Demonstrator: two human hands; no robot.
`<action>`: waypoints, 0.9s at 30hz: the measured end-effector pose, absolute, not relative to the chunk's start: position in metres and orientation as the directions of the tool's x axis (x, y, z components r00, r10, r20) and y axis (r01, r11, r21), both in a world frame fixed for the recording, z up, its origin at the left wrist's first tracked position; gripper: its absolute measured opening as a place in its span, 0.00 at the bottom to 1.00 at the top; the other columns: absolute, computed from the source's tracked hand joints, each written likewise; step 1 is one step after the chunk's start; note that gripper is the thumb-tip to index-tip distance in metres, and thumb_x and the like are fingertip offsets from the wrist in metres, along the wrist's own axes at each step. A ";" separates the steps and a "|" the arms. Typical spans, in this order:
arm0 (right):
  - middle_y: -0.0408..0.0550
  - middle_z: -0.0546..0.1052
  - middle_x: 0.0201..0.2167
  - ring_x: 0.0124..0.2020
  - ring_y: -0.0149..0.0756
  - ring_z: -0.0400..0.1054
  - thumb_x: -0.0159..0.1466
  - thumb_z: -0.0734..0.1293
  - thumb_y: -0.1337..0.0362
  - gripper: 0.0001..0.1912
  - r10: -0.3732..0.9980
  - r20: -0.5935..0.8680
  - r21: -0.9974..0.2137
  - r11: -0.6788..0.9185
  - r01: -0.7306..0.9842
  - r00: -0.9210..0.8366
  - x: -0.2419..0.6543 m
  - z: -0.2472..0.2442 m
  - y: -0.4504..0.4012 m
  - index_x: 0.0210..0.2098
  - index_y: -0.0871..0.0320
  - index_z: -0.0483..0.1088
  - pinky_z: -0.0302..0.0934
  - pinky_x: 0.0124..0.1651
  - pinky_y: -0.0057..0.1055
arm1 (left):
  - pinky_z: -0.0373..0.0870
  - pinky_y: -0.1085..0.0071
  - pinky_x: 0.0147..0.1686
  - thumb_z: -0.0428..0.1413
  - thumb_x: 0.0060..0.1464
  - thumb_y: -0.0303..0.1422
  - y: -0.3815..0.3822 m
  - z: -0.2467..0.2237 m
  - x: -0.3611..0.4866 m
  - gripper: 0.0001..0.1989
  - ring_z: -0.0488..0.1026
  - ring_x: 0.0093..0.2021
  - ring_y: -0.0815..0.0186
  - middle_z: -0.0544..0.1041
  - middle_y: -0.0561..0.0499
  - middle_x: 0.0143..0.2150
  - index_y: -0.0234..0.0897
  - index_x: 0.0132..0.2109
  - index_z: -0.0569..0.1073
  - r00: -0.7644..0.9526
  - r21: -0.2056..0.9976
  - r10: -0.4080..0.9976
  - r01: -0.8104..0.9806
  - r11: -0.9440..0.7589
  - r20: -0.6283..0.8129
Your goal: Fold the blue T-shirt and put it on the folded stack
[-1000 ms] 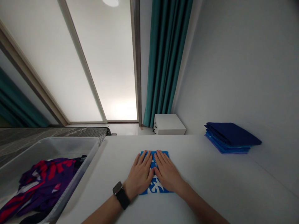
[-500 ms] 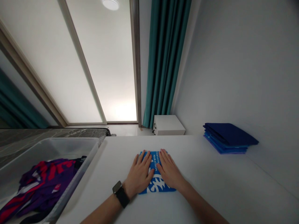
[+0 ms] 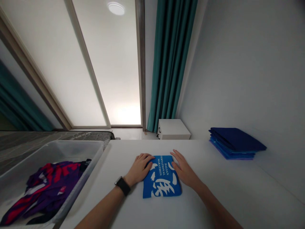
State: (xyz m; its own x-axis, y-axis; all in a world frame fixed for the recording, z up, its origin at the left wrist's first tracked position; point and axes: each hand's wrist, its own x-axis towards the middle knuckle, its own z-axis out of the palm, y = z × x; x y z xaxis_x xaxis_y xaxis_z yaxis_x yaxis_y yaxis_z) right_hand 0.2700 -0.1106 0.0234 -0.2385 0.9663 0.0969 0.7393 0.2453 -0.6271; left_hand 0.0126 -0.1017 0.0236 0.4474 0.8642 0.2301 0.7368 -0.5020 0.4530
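A folded blue fabric piece (image 3: 162, 181) with white printing, including the words "INTERNATIONAL MARATHON", lies flat on the white table (image 3: 133, 213). At its left edge rests my left hand (image 3: 140, 167), palm down, fingers stretched over the upper left corner and loosely bent; a dark watch is on that wrist. My right hand (image 3: 184, 168) is by the right edge with its fingers apart, the tips at or just over the fabric. Neither hand grips the piece.
A clear plastic bin (image 3: 78, 144) at the left holds crumpled purple and red clothing (image 3: 54, 178). Against the right wall sits a stack of folded blue fabric (image 3: 235, 143). Beyond the table's far edge stand a white cabinet (image 3: 175, 128) and a teal curtain (image 3: 171, 63).
Both hands have slid outward from the middle of the blue fabric toward its sides, uncovering more of the print. The fabric stays in place; the view has shifted slightly.
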 end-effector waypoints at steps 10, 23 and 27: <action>0.54 0.71 0.49 0.54 0.44 0.63 0.68 0.57 0.66 0.11 0.827 0.350 -0.422 0.559 0.714 -0.440 0.261 0.037 -0.178 0.43 0.56 0.70 0.59 0.56 0.44 | 0.62 0.57 0.52 0.44 0.66 0.35 -0.118 0.039 0.010 0.15 0.68 0.50 0.57 0.73 0.46 0.49 0.42 0.53 0.71 0.408 0.360 0.900 0.825 -0.436 0.157; 0.52 0.77 0.46 0.47 0.42 0.68 0.70 0.55 0.62 0.16 0.928 0.206 -0.414 0.370 0.832 -0.311 0.264 0.025 -0.179 0.50 0.56 0.70 0.57 0.53 0.44 | 0.67 0.53 0.54 0.46 0.65 0.38 -0.208 0.040 -0.012 0.18 0.72 0.51 0.54 0.75 0.42 0.51 0.39 0.57 0.70 0.344 0.362 0.937 0.867 -0.342 0.060; 0.53 0.76 0.48 0.50 0.44 0.68 0.70 0.54 0.63 0.17 0.942 0.156 -0.368 0.335 0.867 -0.298 0.257 0.036 -0.161 0.51 0.56 0.70 0.58 0.55 0.45 | 0.67 0.49 0.55 0.48 0.64 0.38 -0.226 0.037 -0.009 0.20 0.72 0.54 0.51 0.75 0.43 0.55 0.42 0.60 0.68 0.398 0.375 0.915 0.839 -0.393 0.067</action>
State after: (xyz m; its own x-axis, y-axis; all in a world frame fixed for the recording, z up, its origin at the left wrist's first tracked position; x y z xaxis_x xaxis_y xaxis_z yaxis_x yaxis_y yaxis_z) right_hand 0.2571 -0.1605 0.0359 -0.2978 0.9418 0.1557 0.8675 0.3351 -0.3677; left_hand -0.0091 -0.2263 0.0367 0.3983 0.9148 0.0673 0.8394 -0.3931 0.3754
